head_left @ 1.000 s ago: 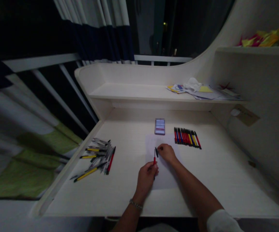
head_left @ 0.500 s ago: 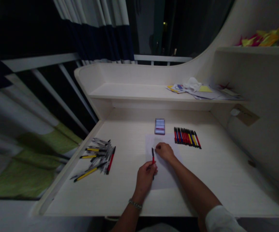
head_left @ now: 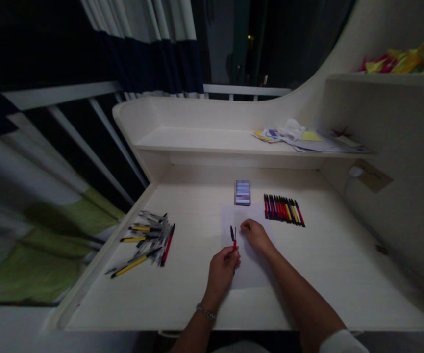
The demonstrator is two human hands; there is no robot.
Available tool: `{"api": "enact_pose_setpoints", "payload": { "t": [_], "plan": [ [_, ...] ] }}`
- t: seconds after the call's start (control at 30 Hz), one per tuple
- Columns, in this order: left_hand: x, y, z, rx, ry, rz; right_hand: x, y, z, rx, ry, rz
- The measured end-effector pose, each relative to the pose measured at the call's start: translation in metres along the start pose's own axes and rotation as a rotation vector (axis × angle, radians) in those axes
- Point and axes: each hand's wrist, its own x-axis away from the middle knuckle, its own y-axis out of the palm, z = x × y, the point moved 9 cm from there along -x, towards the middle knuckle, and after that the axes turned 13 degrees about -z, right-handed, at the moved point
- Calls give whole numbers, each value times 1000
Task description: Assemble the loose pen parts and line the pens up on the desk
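Note:
My left hand (head_left: 222, 272) is closed around a red pen (head_left: 234, 243), which stands nearly upright over a white sheet of paper (head_left: 250, 274) on the desk. A small black pen part (head_left: 231, 232) sits at the pen's top end. My right hand (head_left: 256, 234) rests on the paper just right of the pen, fingers curled together; whether it holds anything is too small to tell. A loose pile of pens (head_left: 149, 241) lies to the left. A neat row of pens (head_left: 283, 210) lies to the right.
A small phone-like device (head_left: 242, 192) lies behind the paper. The white desk (head_left: 197, 294) has a raised shelf (head_left: 204, 139) holding papers and a crumpled cloth (head_left: 300, 135). Coloured paper scraps (head_left: 406, 59) sit on a higher ledge at right. Railing and curtains are at left.
My right hand has drawn slightly away to the right of the pen. The black part that it held near the pen tip now sits at the pen's top.

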Motion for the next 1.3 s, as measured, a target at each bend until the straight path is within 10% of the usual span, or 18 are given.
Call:
{"api": "enact_pose_setpoints", "payload": {
  "t": [0.27, 1.3],
  "plan": [
    [-1, 20, 3, -37, 13, -71, 23, -23, -5, -816, -34, 87],
    [-2, 22, 2, -44, -14, -77, 34, -5, -1, -927, 6, 127]
  ]
}}
